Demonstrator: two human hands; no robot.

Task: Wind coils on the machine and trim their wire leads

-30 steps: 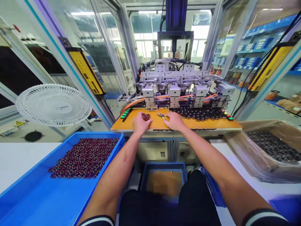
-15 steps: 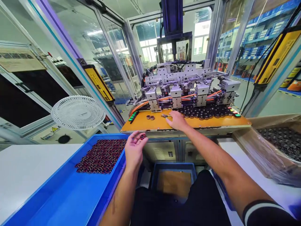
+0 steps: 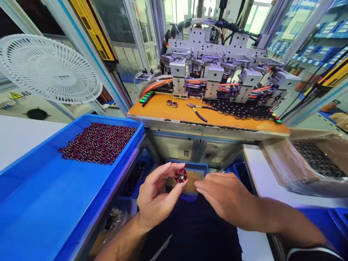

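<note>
My left hand [image 3: 156, 197] pinches a small round wound core, like a motor stator [image 3: 181, 175], between thumb and fingertips. Its face shows red segments around a dark ring, turned toward me. Just to the right, my right hand [image 3: 231, 197] is closed with its fingers pressed together, apart from the stator. Whatever those fingers may hold is hidden. On the orange work surface lie cutting pliers [image 3: 199, 111] with dark and yellow handles, touched by neither hand. A blue tray [image 3: 73, 192] on the left carries many similar red-and-black parts [image 3: 100, 143].
A machine [image 3: 214, 72] with several clamp stations stands behind the orange tabletop [image 3: 163, 111]. Two round parts [image 3: 172, 103] sit at its left and rows of dark parts [image 3: 239, 108] at its right. A lined carton [image 3: 277, 163] is at right, a white fan [image 3: 54, 72] at left.
My right hand has left the pliers on the tabletop and come down beside my left. My left hand has brought the stator lower, in front of me. The view has tilted down.
</note>
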